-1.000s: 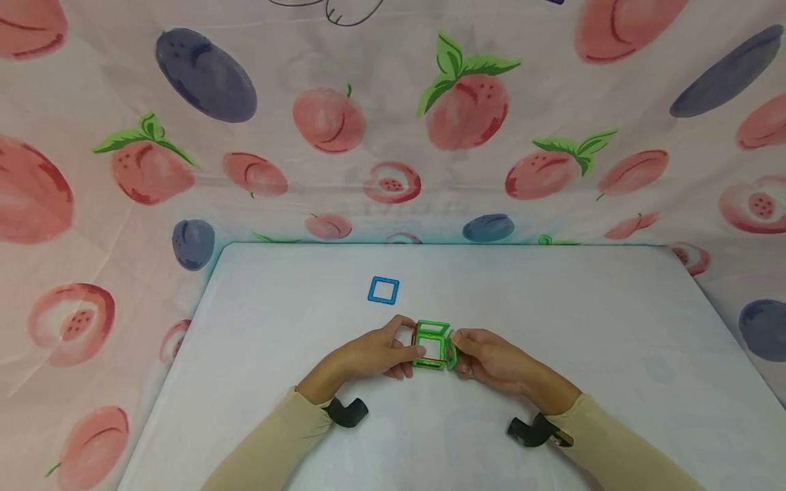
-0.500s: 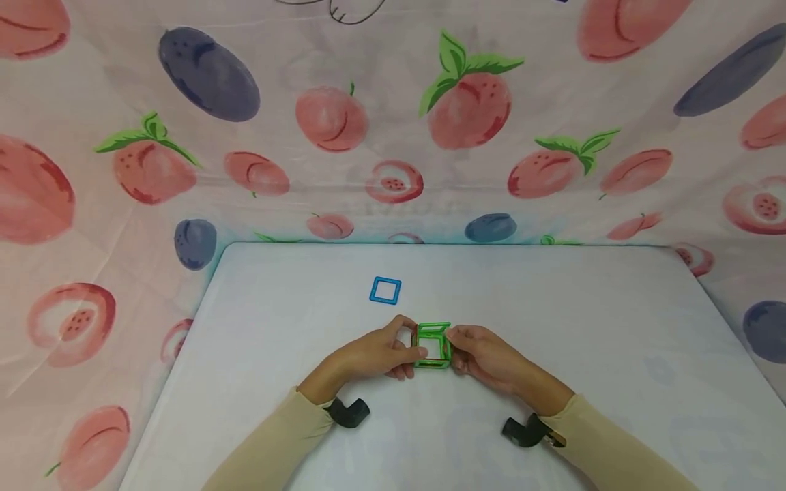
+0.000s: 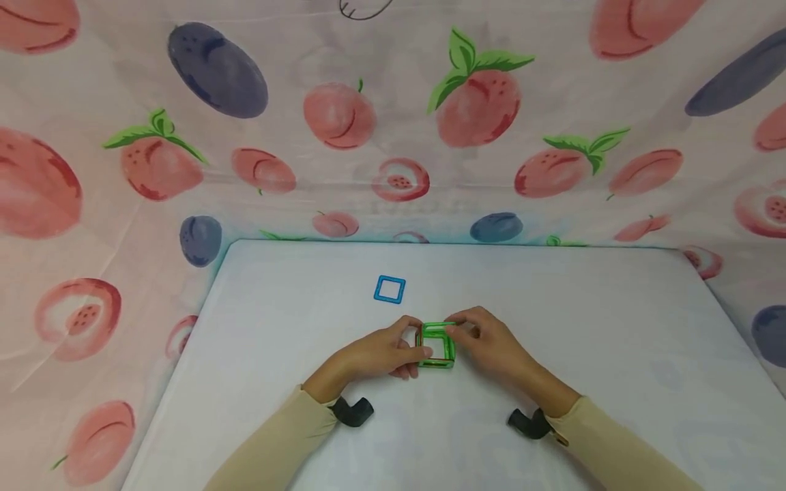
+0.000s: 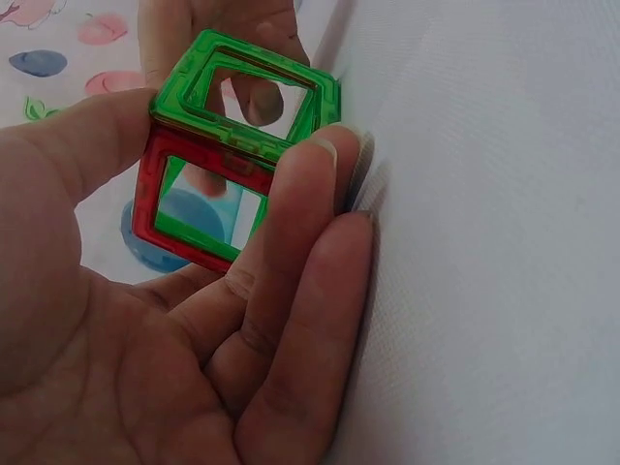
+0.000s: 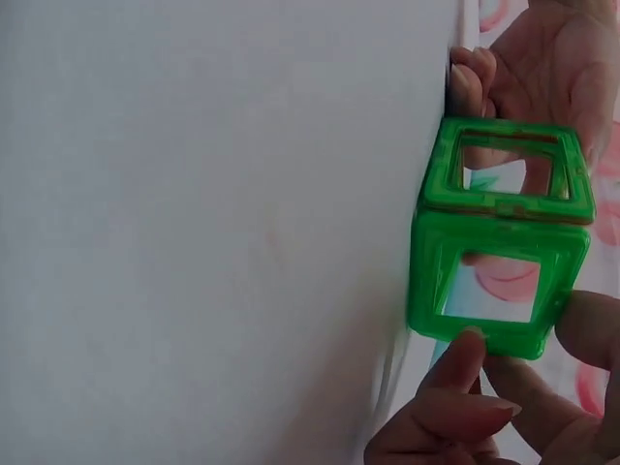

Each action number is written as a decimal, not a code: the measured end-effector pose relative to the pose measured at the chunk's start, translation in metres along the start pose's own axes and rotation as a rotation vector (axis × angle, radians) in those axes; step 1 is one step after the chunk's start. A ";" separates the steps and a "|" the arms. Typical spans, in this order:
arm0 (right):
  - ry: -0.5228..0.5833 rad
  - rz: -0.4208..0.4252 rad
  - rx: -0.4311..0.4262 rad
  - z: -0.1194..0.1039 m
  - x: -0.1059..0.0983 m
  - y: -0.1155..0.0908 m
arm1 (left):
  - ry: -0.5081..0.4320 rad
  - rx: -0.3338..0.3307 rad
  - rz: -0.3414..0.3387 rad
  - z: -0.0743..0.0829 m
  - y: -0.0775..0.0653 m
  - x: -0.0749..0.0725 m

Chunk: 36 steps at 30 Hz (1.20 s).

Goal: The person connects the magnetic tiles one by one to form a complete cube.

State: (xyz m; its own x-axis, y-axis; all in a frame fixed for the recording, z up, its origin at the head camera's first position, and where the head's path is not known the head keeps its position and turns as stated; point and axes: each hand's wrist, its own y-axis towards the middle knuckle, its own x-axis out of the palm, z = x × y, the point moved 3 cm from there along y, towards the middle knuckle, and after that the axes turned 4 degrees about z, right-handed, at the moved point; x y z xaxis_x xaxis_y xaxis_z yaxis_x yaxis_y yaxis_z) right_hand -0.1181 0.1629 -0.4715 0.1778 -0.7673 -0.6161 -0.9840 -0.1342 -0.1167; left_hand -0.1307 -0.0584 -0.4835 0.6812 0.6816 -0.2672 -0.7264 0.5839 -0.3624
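Working from the near side of the desk (image 3: 552,286) toward its far edge, we first identify two tan sleeves (image 3: 276,436), one per arm. A black curved fitting (image 3: 353,412) sits at the inner side of each cuff.

Beyond the cuffs, we locate the left hand (image 3: 383,351) and the right hand (image 3: 494,348), facing each other across a small box of square frames (image 5: 509,231). The box is slightly left of the midline between the left and right edges of the desk. We note translucent green frames on several faces and a red square frame (image 4: 148,199) on the face beside the left hand. We cannot tell whether the base bears fully on the desk.

We find the left hand clamped on the box: the thumb lies over the upper rim, the index finger reaches the far left corner, and the remaining fingers curl low at the side. The right hand pinches the far right corner of the box between thumb and index finger.

Farther on, we observe a blue square frame (image 3: 388,299) on the desk, apart from both hands, nearer the far left corner than the far right. Behind the far edge, we see a fruit-print cloth (image 3: 393,123).
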 end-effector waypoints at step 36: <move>0.015 -0.094 0.053 -0.002 -0.006 0.000 | 0.097 0.015 0.010 0.008 -0.003 0.002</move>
State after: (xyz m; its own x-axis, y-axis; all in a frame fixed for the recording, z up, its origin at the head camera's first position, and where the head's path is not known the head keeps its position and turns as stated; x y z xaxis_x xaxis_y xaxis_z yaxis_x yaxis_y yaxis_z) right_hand -0.1194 0.1663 -0.4667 0.2690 -0.7620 -0.5891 -0.9612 -0.1733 -0.2148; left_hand -0.1279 -0.0552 -0.4761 0.6787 0.6422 -0.3564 -0.7343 0.5841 -0.3459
